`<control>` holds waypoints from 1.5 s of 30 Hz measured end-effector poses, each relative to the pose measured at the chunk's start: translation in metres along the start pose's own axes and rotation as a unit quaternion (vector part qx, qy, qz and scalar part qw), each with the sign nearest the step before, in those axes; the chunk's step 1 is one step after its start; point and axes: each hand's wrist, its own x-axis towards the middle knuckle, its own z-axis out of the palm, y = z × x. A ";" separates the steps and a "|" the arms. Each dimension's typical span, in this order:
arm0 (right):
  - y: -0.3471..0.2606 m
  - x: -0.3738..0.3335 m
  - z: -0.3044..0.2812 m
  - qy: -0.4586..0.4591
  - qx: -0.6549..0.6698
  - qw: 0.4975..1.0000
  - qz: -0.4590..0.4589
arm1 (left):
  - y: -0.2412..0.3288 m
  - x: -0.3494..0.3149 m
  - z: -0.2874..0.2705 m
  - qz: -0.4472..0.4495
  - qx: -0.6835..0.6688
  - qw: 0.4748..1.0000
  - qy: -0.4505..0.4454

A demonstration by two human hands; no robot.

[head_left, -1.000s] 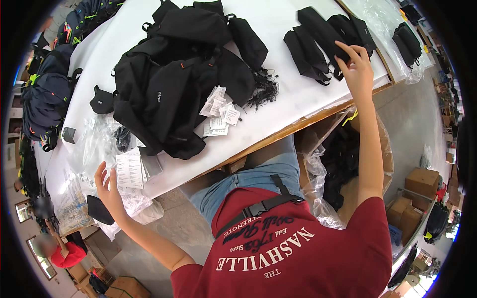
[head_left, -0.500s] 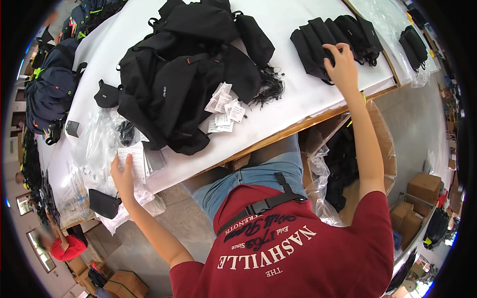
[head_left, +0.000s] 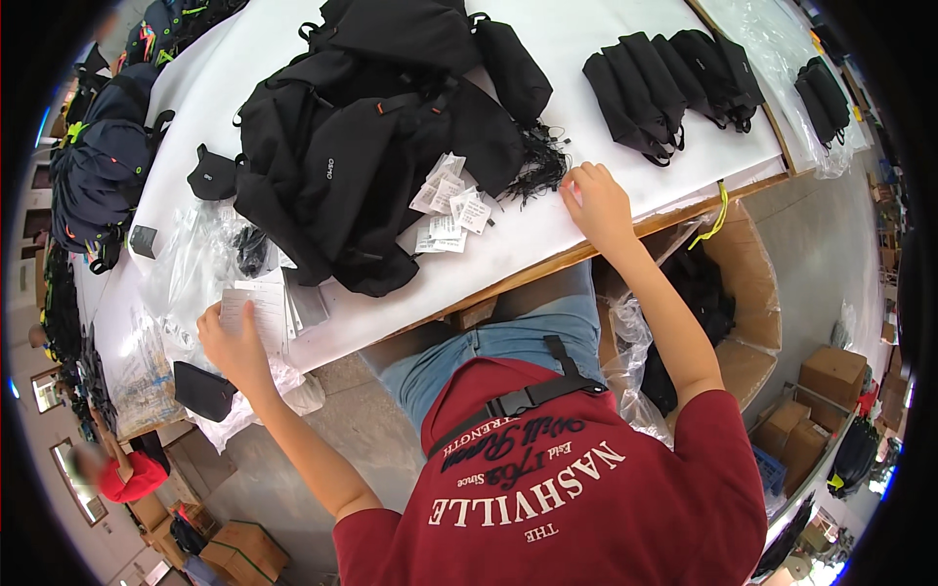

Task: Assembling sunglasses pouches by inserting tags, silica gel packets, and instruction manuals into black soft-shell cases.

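White sheets [head_left: 262, 317] are what I'd worry about, watching from over here. They're fanned out near the edge of the white surface [head_left: 664, 188], next to crinkly clear plastic [head_left: 184, 278], and paper that thin probably clings, so two could lift together or a sideways tug could drag the rest off. That flat dark pouch [head_left: 203, 392] close by looks easy to lose over the edge too, one careless bump would do it. Other trouble spot: the black cords [head_left: 542, 161] beside the big pile of black bags [head_left: 376, 166]. They're one messy clump, so I'd bet grabbing one snags a few.

As for the hands: left hand [head_left: 234, 350] has its thumb over the top sheet, fingers bent, but I can't tell if it's actually pinching. Right hand [head_left: 601, 208] hovers near the cords, fingers loosely curled, thumb apart, nothing in it that I can see.
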 end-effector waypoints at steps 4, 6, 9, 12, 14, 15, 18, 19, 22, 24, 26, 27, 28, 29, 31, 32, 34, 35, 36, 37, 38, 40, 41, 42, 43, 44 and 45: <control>0.000 0.009 -0.013 0.015 0.056 0.998 0.018 | 0.019 -0.002 -0.022 -0.114 -0.091 0.989 -0.009; -0.001 0.018 -0.031 0.025 0.114 0.992 0.056 | 0.014 -0.004 -0.028 -0.107 -0.233 0.964 0.064; -0.008 0.035 -0.057 0.101 0.270 0.951 0.115 | 0.002 -0.008 -0.035 -0.136 -0.329 0.929 0.103; -0.008 0.049 -0.066 0.089 0.322 0.931 0.145 | 0.011 -0.014 -0.042 -0.172 -0.404 0.890 0.123; -0.013 0.061 -0.071 0.141 0.434 0.885 0.096 | 0.025 -0.023 -0.044 -0.183 -0.491 0.845 0.104; -0.014 0.067 -0.072 0.115 0.444 0.884 0.088 | 0.028 -0.027 -0.042 -0.183 -0.491 0.845 0.105; -0.013 0.081 -0.067 0.040 0.620 0.777 0.108 | 0.034 -0.043 -0.029 -0.187 -0.503 0.840 0.072; -0.015 0.084 -0.065 0.045 0.630 0.769 0.097 | 0.040 -0.048 -0.025 -0.206 -0.536 0.817 0.053; -0.023 0.098 -0.079 0.040 0.605 0.794 0.052 | 0.053 -0.062 -0.019 -0.237 -0.577 0.781 0.015; -0.041 0.099 -0.090 0.054 0.606 0.792 0.045 | 0.064 -0.070 -0.018 -0.254 -0.609 0.750 -0.048; -0.054 0.097 -0.096 0.073 0.567 0.819 0.049 | 0.076 -0.077 -0.017 -0.263 -0.611 0.743 -0.070; -0.062 0.092 -0.097 0.072 0.570 0.818 0.030 | 0.078 -0.083 -0.013 -0.252 -0.631 0.725 -0.112; -0.068 0.087 -0.100 0.071 0.570 0.818 0.030 | 0.083 -0.087 -0.010 -0.241 -0.651 0.703 -0.156; -0.074 0.081 -0.102 0.049 0.569 0.821 0.008 | 0.091 -0.089 -0.009 -0.243 -0.651 0.703 -0.155; -0.082 0.068 -0.103 0.017 0.572 0.820 0.000 | 0.110 -0.095 -0.007 -0.231 -0.658 0.669 -0.259; -0.086 0.061 -0.103 0.015 0.573 0.820 0.001 | 0.115 -0.099 -0.002 -0.244 -0.664 0.640 -0.301; -0.094 0.046 -0.104 -0.014 0.580 0.815 0.011 | 0.128 -0.104 0.002 -0.226 -0.700 0.580 -0.350; -0.099 0.038 -0.102 -0.039 0.594 0.803 0.017 | 0.133 -0.104 0.002 -0.230 -0.697 0.583 -0.348; -0.106 0.028 -0.101 -0.075 0.607 0.790 0.036 | 0.138 -0.103 0.004 -0.164 -0.725 0.556 -0.371; -0.109 0.015 -0.093 -0.087 0.612 0.785 0.032 | 0.144 -0.103 0.004 -0.095 -0.749 0.525 -0.394; -0.113 0.003 -0.084 -0.099 0.617 0.780 0.028 | 0.150 -0.104 -0.001 -0.096 -0.747 0.525 -0.396; -0.128 -0.015 -0.079 -0.150 0.601 0.784 0.047 | 0.162 -0.102 -0.015 -0.048 -0.610 0.661 -0.435; -0.134 -0.022 -0.077 -0.166 0.593 0.786 0.051 | 0.164 -0.106 -0.012 -0.032 -0.613 0.670 -0.417; -0.137 -0.028 -0.072 -0.172 0.596 0.784 0.033 | 0.167 -0.107 -0.012 -0.033 -0.611 0.671 -0.418; -0.140 -0.031 -0.072 -0.175 0.612 0.771 0.037 | 0.169 -0.107 -0.012 -0.049 -0.661 0.622 -0.417; -0.143 -0.033 -0.072 -0.178 0.627 0.757 0.041 | 0.172 -0.107 -0.012 -0.064 -0.707 0.569 -0.414; -0.144 -0.035 -0.071 -0.177 0.628 0.756 0.042 | 0.175 -0.108 -0.012 -0.074 -0.729 0.561 -0.385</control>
